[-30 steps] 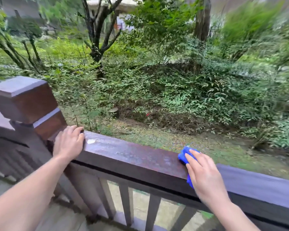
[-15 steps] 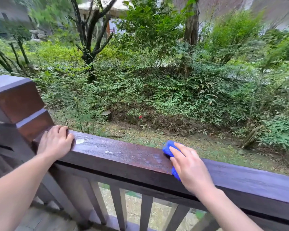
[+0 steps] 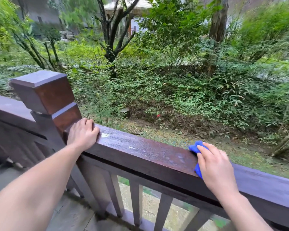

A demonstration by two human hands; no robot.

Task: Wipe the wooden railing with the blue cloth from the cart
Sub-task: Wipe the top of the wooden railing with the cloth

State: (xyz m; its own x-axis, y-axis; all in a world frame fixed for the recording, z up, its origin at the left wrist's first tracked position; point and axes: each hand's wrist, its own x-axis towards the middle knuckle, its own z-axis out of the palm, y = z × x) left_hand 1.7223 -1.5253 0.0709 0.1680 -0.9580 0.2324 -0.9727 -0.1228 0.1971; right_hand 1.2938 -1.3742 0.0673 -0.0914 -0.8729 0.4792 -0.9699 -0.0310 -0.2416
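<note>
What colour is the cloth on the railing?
The cloth is bright blue; the head view shows it.

The left hand (image 3: 83,132) holds the railing (image 3: 148,152) just right of the post (image 3: 43,94); further right, the right hand (image 3: 215,165) presses a cloth (image 3: 194,147) onto it. Bushes (image 3: 173,90) lie beyond.

We see the right hand (image 3: 215,165) pressing the blue cloth (image 3: 194,148) onto the top of the wooden railing (image 3: 148,152). We see the left hand (image 3: 82,132) gripping the same railing just beside the post (image 3: 45,92), with a white fleck (image 3: 105,135) next to its fingers.
</note>
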